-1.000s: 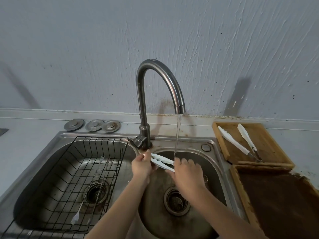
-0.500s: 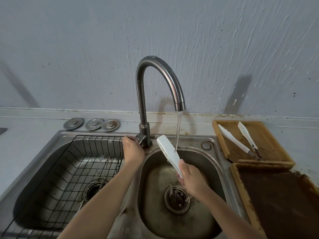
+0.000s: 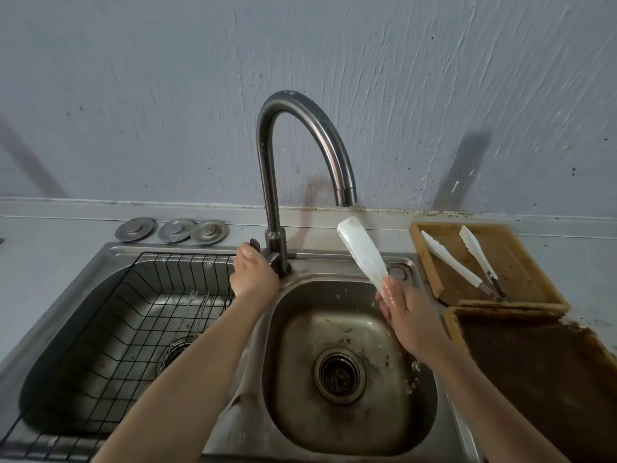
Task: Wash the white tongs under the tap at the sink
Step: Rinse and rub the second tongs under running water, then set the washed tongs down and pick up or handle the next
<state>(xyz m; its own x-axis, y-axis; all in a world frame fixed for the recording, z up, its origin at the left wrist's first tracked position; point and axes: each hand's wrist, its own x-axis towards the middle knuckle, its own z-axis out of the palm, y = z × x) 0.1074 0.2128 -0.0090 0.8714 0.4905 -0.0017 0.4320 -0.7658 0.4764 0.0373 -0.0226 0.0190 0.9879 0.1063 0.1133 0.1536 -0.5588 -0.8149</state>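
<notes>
Over right basin: tap (image 3: 302, 152) stream now off; left hand (image 3: 254, 275) still grips lever; right hand (image 3: 402, 304) fingers clamp white tongs (image 3: 362, 253), shifted right, dripping.

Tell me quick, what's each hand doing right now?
Left hand: closed around the tap handle.
Right hand: holding the white tongs above the right sink basin.

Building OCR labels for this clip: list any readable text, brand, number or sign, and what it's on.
None readable in the head view.
Tap: no brand mark visible.
Sink: no stamp visible on rim.
White tongs in the right hand: plain.
Wooden tray: no label.
</notes>
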